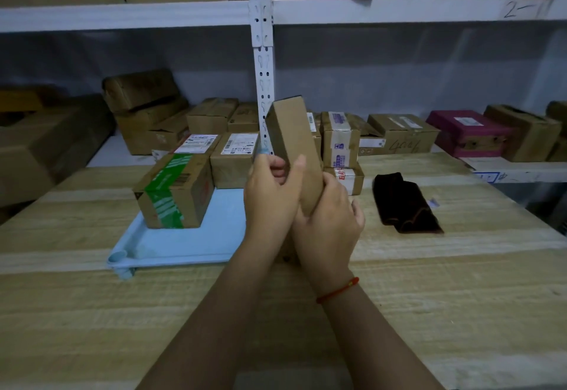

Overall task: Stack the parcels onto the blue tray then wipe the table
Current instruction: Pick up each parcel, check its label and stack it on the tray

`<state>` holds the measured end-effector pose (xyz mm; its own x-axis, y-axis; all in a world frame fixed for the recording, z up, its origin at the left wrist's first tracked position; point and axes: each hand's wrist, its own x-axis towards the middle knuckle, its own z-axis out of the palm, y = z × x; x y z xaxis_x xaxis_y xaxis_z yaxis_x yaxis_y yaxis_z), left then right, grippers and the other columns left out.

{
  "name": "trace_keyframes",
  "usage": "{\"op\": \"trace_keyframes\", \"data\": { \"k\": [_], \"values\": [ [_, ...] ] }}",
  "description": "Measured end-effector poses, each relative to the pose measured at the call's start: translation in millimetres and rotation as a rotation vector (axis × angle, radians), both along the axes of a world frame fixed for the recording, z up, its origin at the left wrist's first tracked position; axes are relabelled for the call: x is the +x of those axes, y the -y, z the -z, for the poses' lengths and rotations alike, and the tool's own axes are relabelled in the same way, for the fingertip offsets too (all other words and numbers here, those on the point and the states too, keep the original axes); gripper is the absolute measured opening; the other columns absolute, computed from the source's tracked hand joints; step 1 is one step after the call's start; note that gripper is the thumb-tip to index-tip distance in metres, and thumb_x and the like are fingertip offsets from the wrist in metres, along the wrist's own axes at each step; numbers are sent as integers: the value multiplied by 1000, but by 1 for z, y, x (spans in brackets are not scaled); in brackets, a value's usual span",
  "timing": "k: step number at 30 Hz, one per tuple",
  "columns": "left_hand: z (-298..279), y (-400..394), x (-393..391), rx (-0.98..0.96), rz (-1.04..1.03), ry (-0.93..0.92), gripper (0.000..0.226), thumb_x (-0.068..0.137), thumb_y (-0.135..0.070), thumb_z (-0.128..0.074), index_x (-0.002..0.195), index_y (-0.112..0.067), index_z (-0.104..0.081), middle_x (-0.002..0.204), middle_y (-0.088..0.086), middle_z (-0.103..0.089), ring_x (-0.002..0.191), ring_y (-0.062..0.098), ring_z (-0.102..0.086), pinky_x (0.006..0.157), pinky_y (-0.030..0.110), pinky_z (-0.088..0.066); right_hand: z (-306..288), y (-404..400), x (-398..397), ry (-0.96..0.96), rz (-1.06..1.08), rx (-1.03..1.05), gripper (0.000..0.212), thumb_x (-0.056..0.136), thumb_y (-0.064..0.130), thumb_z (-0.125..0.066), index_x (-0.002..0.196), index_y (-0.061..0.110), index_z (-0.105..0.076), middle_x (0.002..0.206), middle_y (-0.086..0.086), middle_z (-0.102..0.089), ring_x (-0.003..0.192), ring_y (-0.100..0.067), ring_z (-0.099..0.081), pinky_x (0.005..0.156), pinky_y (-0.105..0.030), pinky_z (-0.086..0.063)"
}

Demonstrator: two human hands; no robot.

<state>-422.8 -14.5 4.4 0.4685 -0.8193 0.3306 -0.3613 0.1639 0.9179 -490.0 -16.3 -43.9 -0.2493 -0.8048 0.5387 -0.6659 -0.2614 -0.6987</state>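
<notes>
A long narrow brown parcel (293,135) stands tilted in the air above the table's middle. My left hand (271,196) and my right hand (329,221) both grip its lower end. The light blue tray (184,241) lies to the left on the wooden table (429,282). A box with green tape (173,191) sits on the tray's far left part, and a brown box with a white label (234,158) stands at the tray's far edge. Right of my hands, two taped boxes (340,141) are stacked. A dark folded cloth (405,204) lies on the table to the right.
A white metal shelf post (264,83) rises behind the table. Several cardboard boxes (399,132) and a magenta box (466,130) crowd the lower shelf behind. Larger boxes (147,107) are piled at the back left.
</notes>
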Motion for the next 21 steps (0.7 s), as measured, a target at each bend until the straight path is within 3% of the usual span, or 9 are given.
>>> {"op": "trace_keyframes", "data": {
  "k": [4, 7, 11, 13, 14, 16, 18, 21],
  "values": [
    [12, 12, 13, 27, -62, -60, 18, 98, -28, -46, 94, -17, -61, 104, 5, -63, 90, 18, -57, 73, 30, -41, -4, 6, -10, 199, -72, 79, 57, 88, 38, -63, 139, 18, -46, 128, 3, -61, 118, -16, -56, 104, -44, -43],
    [20, 18, 25, 115, -123, -59, 21, 99, -24, -45, 113, -19, -59, 120, 4, -58, 102, 18, -55, 87, 34, -45, -7, 11, -18, 345, -112, 133, 58, 92, 38, -61, 143, 15, -45, 129, 0, -61, 119, -17, -57, 100, -40, -47],
    [22, 20, 30, 248, -44, -94, 38, 101, -31, -43, 136, -16, -47, 127, 1, -55, 108, 18, -52, 94, 35, -44, -5, 16, -22, 529, -189, 169, 54, 93, 33, -61, 142, 14, -48, 96, 9, -64, 85, -2, -60, 87, -32, -53],
    [22, 19, 31, 276, -3, -117, 41, 101, -33, -43, 138, -15, -45, 121, 0, -55, 109, 20, -54, 98, 38, -46, -4, 20, -22, 633, -241, 206, 53, 93, 31, -61, 142, 13, -48, 114, -1, -66, 105, -11, -62, 96, -37, -52],
    [22, 19, 30, 283, 21, -145, 40, 101, -33, -43, 137, -14, -47, 117, -1, -56, 106, 19, -55, 95, 38, -48, -3, 22, -22, 676, -262, 224, 53, 93, 30, -61, 142, 12, -49, 128, -6, -63, 118, -17, -58, 102, -42, -49],
    [21, 18, 31, 296, 67, -221, 39, 102, -33, -42, 134, -13, -51, 117, 2, -60, 103, 18, -58, 81, 33, -50, -2, 25, -21, 734, -291, 252, 50, 94, 28, -61, 140, 10, -51, 136, -8, -58, 126, -21, -54, 106, -45, -46],
    [21, 17, 33, 300, 96, -291, 37, 102, -32, -44, 130, -12, -55, 117, 4, -64, 99, 17, -60, 67, 26, -46, -1, 27, -24, 770, -308, 266, 48, 94, 26, -60, 139, 10, -53, 133, -7, -61, 123, -20, -56, 104, -44, -48],
    [18, 15, 36, 282, 96, -377, 33, 100, -29, -50, 125, -10, -59, 111, 5, -67, 90, 13, -61, 62, 25, -45, 0, 29, -28, 828, -362, 288, 41, 97, 21, -57, 137, 10, -55, 125, -5, -65, 112, -14, -62, 89, -29, -54]
  ]
}}
